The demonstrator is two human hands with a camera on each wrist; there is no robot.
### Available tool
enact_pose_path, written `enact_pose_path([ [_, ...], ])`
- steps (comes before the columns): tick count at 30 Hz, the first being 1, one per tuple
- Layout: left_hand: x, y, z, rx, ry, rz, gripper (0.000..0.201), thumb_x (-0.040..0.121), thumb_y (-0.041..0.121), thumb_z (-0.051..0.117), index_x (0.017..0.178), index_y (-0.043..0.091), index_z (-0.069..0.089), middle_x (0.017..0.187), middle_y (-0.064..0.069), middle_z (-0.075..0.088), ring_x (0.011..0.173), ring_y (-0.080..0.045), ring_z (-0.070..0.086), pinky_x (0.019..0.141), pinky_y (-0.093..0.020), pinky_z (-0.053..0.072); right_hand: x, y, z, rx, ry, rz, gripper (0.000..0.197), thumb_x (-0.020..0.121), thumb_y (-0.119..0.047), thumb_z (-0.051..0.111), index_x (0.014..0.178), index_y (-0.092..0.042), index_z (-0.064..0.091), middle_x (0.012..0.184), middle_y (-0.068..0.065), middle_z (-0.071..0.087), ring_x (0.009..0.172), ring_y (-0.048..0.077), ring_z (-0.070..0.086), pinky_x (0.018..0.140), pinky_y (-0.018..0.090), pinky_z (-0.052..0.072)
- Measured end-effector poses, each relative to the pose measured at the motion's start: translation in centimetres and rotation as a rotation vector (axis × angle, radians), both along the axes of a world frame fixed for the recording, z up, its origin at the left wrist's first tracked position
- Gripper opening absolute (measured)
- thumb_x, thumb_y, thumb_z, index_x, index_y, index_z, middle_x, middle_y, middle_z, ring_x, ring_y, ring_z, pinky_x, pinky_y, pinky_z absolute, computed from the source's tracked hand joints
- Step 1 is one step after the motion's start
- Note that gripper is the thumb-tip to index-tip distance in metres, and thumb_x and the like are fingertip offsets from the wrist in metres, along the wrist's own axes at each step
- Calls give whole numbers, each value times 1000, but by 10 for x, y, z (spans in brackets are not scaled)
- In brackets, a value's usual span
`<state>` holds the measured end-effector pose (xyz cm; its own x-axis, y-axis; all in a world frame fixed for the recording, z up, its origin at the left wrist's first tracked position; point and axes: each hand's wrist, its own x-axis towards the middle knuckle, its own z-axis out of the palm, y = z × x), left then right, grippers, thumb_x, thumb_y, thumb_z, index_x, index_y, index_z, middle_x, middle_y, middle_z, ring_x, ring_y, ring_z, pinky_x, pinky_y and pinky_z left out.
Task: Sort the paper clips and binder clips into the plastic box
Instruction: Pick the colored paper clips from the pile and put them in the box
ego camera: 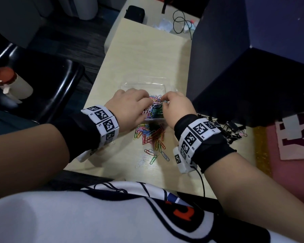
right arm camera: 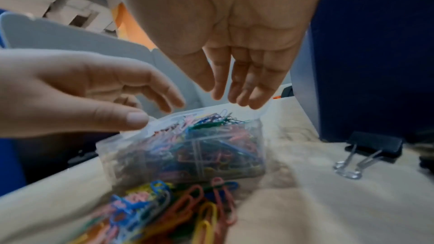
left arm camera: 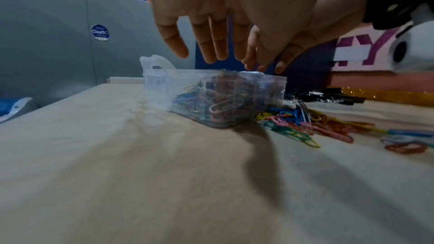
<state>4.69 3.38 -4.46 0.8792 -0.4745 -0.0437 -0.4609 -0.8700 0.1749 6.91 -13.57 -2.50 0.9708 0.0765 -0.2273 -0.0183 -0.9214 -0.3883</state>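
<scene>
While over plastic box (ego camera: 130, 85), both hands loose-fingered.

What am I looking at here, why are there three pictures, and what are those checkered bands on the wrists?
A person sorts clips by hand. The bands carry small cameras. The big picture comes from a head camera; the other two look along each hand. Both the left hand and the right hand hover open over a clear plastic box full of coloured paper clips, holding nothing. More loose paper clips lie on the table before the box; black binder clips lie to the right.
</scene>
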Motion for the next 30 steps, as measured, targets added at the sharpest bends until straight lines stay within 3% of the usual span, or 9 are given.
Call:
enact_pose_path([
  [3, 0, -2, -10, 79, 7, -32, 59, 89, 44, 52, 143, 25, 36, 146, 5, 39, 131, -21, 40, 97, -44, 35, -6, -2, -3, -93, 15, 210, 42, 91, -4, 42, 123, -24, 60, 126, 4, 54, 119, 26, 49, 106, 40, 36],
  [5, 0, 1, -14, 107, 2, -37, 57, 90, 47, 51, 141, 25, 40, 146, 6, 41, 132, -20, 40, 98, -44, 34, -8, -4, -6, -135, 66, 289, 51, 88, -1, 43, 131, -26, 54, 133, 2, 51, 124, 24, 46, 110, 43, 33],
  [13, 2, 19, -7, 128, -44, -44, 52, 86, 53, 52, 126, 21, 56, 132, 3, 55, 123, -24, 47, 96, -43, 36, -6, -9, -6, -202, 8, 257, 47, 86, -1, 43, 126, -23, 57, 130, 2, 49, 124, 28, 41, 100, 40, 38],
  [18, -1, 9, -11, 143, 5, -62, 65, 86, 55, 49, 142, 25, 38, 149, 8, 38, 136, -20, 34, 103, -46, 31, -9, -3, -10, -213, 35, 392, 57, 88, -6, 47, 141, -29, 42, 148, -7, 38, 135, 20, 33, 114, 44, 23],
  [21, 0, 10, -12, 188, 34, -40, 62, 87, 56, 47, 141, 25, 39, 148, 9, 38, 137, -17, 32, 106, -46, 27, -7, -8, -12, -291, 99, 394, 60, 86, -7, 51, 142, -29, 41, 152, -9, 31, 139, 20, 28, 113, 42, 21],
  [24, -2, 15, -7, 135, -36, -73, 59, 80, 51, 61, 131, 21, 52, 139, 2, 50, 127, -26, 45, 99, -48, 36, -10, -16, -10, -178, -19, 306, 52, 86, -5, 49, 133, -28, 50, 143, -6, 41, 131, 23, 35, 107, 40, 32],
  [26, -4, 17, -6, 87, -95, -89, 55, 71, 45, 72, 117, 18, 59, 121, -6, 59, 108, -31, 55, 87, -47, 43, -15, -19, -5, -93, -88, 231, 36, 87, -7, 48, 117, -23, 59, 123, 1, 51, 117, 24, 45, 96, 36, 42],
  [28, -7, 15, -1, 82, -117, -92, 43, 69, 39, 75, 101, 15, 60, 99, -8, 61, 89, -32, 59, 75, -42, 45, -20, -21, 1, -90, 0, 186, 20, 89, -15, 47, 101, -20, 62, 103, 2, 58, 99, 24, 55, 83, 32, 47],
  [30, -8, 11, 5, 134, -49, -89, 26, 83, 35, 64, 97, 14, 58, 94, -7, 62, 86, -32, 59, 73, -39, 43, -26, -22, 3, -164, 132, 208, 17, 89, -25, 48, 96, -22, 64, 95, 2, 64, 91, 24, 59, 78, 30, 50],
])
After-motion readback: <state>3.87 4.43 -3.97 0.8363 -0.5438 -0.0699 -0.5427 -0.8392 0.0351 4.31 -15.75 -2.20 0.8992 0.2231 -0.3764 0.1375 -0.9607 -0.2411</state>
